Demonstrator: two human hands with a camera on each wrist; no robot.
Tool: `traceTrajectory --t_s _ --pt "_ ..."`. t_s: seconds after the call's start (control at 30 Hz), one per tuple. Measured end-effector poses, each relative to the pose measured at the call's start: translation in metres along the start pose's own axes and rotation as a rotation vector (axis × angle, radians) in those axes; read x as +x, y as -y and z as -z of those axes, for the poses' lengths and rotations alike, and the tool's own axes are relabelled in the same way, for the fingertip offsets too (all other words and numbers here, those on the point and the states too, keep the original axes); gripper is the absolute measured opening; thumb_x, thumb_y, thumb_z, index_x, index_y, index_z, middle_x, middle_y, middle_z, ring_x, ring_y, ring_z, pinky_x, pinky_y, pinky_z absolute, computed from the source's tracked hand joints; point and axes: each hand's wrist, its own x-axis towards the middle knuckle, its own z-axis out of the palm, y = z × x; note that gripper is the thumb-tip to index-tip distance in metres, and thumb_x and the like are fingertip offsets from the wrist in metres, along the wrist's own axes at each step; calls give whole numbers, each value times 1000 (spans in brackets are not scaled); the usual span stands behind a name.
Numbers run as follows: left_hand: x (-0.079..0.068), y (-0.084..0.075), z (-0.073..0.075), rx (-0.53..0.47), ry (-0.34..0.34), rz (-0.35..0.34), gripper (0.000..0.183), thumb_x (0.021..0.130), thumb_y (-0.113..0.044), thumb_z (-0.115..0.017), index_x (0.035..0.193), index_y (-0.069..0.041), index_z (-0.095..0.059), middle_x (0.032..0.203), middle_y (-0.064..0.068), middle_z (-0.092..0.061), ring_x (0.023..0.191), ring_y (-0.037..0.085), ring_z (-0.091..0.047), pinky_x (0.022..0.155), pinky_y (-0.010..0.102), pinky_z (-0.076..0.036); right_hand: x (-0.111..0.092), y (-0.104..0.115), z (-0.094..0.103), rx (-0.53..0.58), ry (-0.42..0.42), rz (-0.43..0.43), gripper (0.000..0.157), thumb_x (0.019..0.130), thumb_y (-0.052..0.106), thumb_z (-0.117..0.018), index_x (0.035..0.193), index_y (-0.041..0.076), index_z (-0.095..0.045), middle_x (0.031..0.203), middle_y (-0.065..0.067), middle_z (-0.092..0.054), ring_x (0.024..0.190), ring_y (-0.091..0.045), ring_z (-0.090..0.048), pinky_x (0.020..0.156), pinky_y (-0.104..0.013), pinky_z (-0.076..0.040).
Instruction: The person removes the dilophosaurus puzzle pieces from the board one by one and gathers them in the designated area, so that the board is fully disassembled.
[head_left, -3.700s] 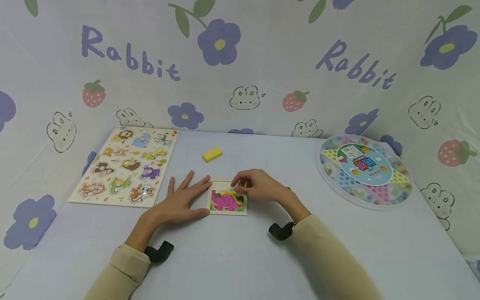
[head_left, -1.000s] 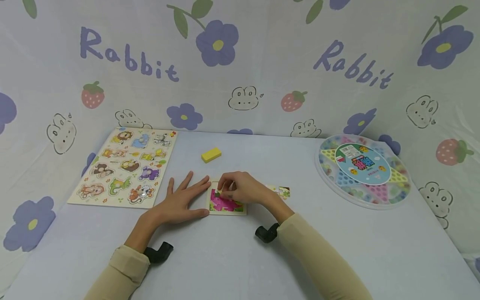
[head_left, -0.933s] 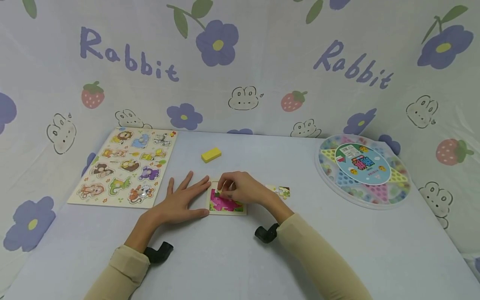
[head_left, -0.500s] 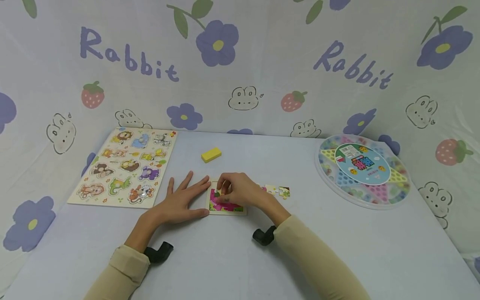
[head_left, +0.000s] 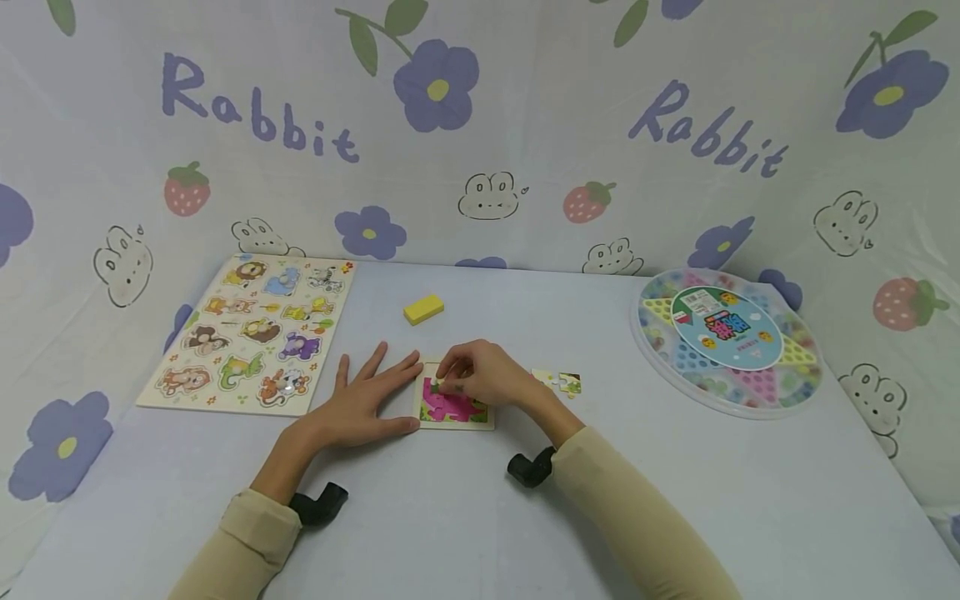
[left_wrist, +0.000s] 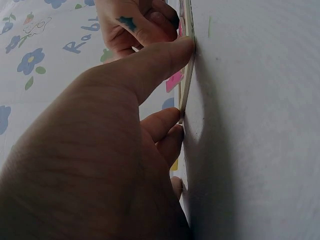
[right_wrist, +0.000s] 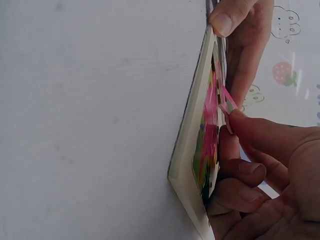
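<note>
A small dinosaur jigsaw puzzle (head_left: 453, 408) in a pale wooden frame (right_wrist: 186, 150) lies on the table. My left hand (head_left: 366, 407) rests flat beside it with fingers spread, the thumb and a fingertip at the frame's left edge. Over the upper left of the picture, my right hand (head_left: 486, 375) pinches a pink jigsaw piece (right_wrist: 230, 100) between thumb and finger. The piece stands tilted above the picture in the right wrist view. My right hand's fingers cover the puzzle's upper part in the head view.
Loose jigsaw pieces (head_left: 570, 383) lie right of the puzzle, partly behind my right wrist. A yellow block (head_left: 423, 309) sits behind it. An animal puzzle board (head_left: 247, 333) is at left, and a round Chinese checkers box (head_left: 727, 342) at right.
Compared with the oldest frame, my right hand has moved left across the puzzle, uncovering loose pieces at right. Over the last second it shifts only slightly. My left hand stays in place.
</note>
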Motion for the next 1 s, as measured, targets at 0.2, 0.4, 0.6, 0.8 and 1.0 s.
traceTrajectory --t_s 0.2,0.4,0.6,0.8,1.0 --pt "-1 -1 0 1 1 -3 85 96 -55 -69 167 -24 -35 178 -6 -23 169 38 4 123 77 19 -1 -2 0 6 -4 2 11 98 18 -77 108 14 -76 98 -1 -76 88 -12 -63 83 -25 -51" --pt "0 -5 -2 -14 -28 12 77 99 -52 -63 166 -21 -39 178 -4 -27 169 39 1 124 78 17 -1 -1 -1 1 -14 13 12 97 18 -78 108 14 -76 99 -1 -76 89 -11 -64 85 -25 -52" --pt "5 -12 -9 -11 -115 46 68 101 -50 -62 160 -18 -48 175 0 -35 168 41 -7 124 80 12 -1 -2 -1 -11 -17 38 12 98 18 -77 109 14 -76 101 -2 -77 89 -10 -65 84 -24 -52" --pt "9 -17 -14 6 -176 71 67 100 -51 -65 155 -16 -52 172 3 -40 167 43 -12 123 83 7 -2 -1 0 -11 -17 51 11 98 17 -77 108 13 -75 99 -2 -76 88 -11 -64 83 -24 -52" --pt "9 -20 -16 2 -197 82 65 99 -47 -67 153 -14 -54 171 5 -41 166 45 -13 122 84 6 -2 1 0 -3 -17 55 10 99 15 -76 108 13 -75 98 -2 -74 87 -11 -62 83 -24 -51"
